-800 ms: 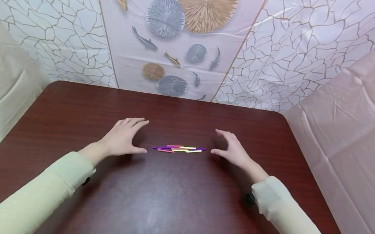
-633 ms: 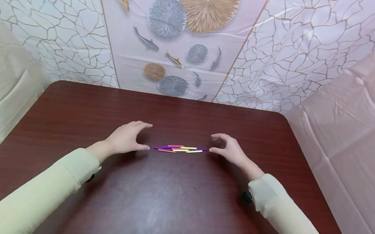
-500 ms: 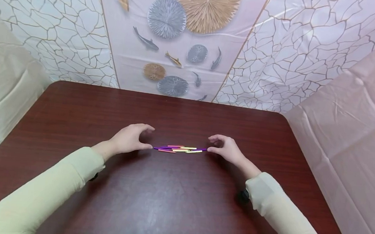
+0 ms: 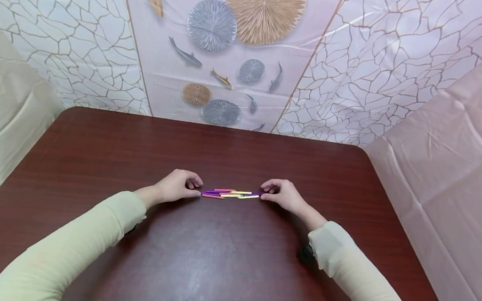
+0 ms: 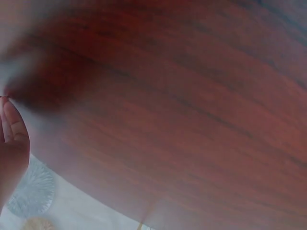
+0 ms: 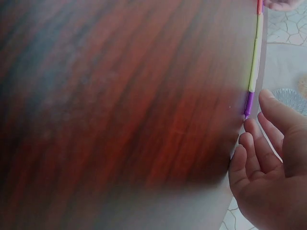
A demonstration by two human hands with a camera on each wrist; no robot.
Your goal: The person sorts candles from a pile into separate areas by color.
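Observation:
A small bundle of thin coloured sticks (image 4: 231, 195), purple, red, orange and yellow-green, lies flat and lengthwise on the dark table. At its left end is the left hand (image 4: 174, 186), thumb tip close to or touching the purple and red ends, fingers bent and apart from the thumb. The right hand (image 4: 287, 196) stands at the other end, its fingertips around the purple tip. In the right wrist view, the purple stick (image 6: 249, 103) ends beside the index fingertip of the right hand (image 6: 271, 163), with a gap to the thumb. Contact is unclear.
The brown wooden table (image 4: 198, 260) has rounded far corners. Behind it hangs a patterned cloth (image 4: 246, 89) with fish and round motifs; pale fabric (image 4: 446, 185) borders the right side, and similar fabric (image 4: 6, 103) the left.
Both hands have moved inward to the ends of the bundle, and their fingers have bent and drawn closer to the thumbs. The sticks look nearly the same, with the outer purple ends now partly covered.

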